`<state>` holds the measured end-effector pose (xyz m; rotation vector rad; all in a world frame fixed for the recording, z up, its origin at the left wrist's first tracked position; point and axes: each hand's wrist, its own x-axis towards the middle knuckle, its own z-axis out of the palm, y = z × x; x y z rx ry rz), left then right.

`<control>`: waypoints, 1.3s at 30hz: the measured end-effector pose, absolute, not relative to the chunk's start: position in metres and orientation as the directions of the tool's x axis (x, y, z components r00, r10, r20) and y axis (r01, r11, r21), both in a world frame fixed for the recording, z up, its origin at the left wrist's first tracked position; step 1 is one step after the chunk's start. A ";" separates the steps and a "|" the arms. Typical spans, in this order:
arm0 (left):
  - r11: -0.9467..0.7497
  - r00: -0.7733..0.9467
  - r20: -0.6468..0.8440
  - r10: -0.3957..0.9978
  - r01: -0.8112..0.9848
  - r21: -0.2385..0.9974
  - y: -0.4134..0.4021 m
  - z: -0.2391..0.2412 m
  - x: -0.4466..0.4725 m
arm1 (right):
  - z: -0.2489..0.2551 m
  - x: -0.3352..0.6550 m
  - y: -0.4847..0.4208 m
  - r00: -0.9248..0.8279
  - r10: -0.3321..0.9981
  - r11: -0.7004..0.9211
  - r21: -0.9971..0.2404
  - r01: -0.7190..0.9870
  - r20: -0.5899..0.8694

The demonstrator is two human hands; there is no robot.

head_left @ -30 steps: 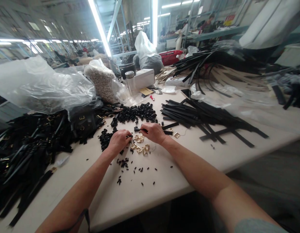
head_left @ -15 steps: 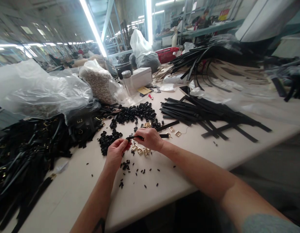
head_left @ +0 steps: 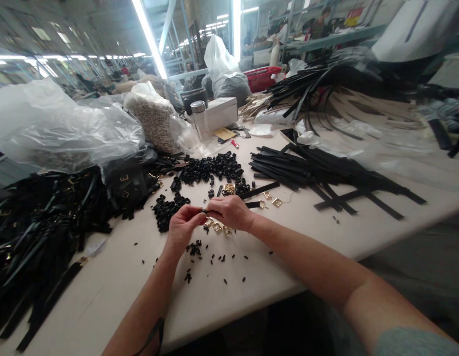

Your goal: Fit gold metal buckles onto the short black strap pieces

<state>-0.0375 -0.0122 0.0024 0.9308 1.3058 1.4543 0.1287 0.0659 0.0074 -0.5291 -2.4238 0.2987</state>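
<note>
My left hand [head_left: 182, 228] is closed, thumb and forefinger pinching one end of a short dark piece of black strap [head_left: 205, 211]. My right hand [head_left: 232, 211] grips the same piece from the other side, its fingers covering most of it. The fingertips of both hands nearly meet. Gold buckles [head_left: 217, 228] lie just beneath the right hand. Black loops [head_left: 170, 210] are heaped beyond the left hand, with another heap of loops [head_left: 214, 168] farther back. Small black bits [head_left: 195, 248] are scattered on the table in front of my wrists.
Cut black straps [head_left: 289, 165] lie fanned out on the table [head_left: 307, 262] to the right. A dark pile of buckled straps [head_left: 59, 212] covers the left side. Plastic bags [head_left: 77, 123], a glass bottle [head_left: 200, 121], a white box [head_left: 222, 112] and long strips [head_left: 318, 84] stand or lie behind.
My hands have drawn closer together, and less of the black strap shows between them. The left fingers have moved slightly right and up. The whole view has shifted a little.
</note>
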 end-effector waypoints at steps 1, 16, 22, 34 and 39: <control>-0.003 -0.256 -0.031 0.966 -0.133 0.991 -0.013 0.003 -0.037 | 0.007 0.129 0.066 -0.727 0.435 0.895 -0.342 0.286 0.532; 0.047 -0.204 -0.091 0.975 -0.211 0.976 -0.014 0.001 -0.034 | 0.016 0.126 0.057 -0.690 0.621 0.750 -0.538 0.384 0.373; -0.007 -0.244 -0.003 0.970 -0.044 0.999 -0.015 0.005 -0.033 | 0.013 0.125 0.060 -0.735 0.564 0.779 -0.537 0.324 0.375; 0.052 -0.187 -0.038 0.982 0.067 0.996 -0.018 0.017 -0.040 | 0.024 0.131 0.062 -0.798 0.536 0.820 -0.395 0.414 0.274; 0.087 -0.179 -0.079 0.981 0.037 0.996 -0.017 0.013 -0.043 | 0.022 0.130 0.062 -0.782 0.547 0.826 -0.345 0.446 0.297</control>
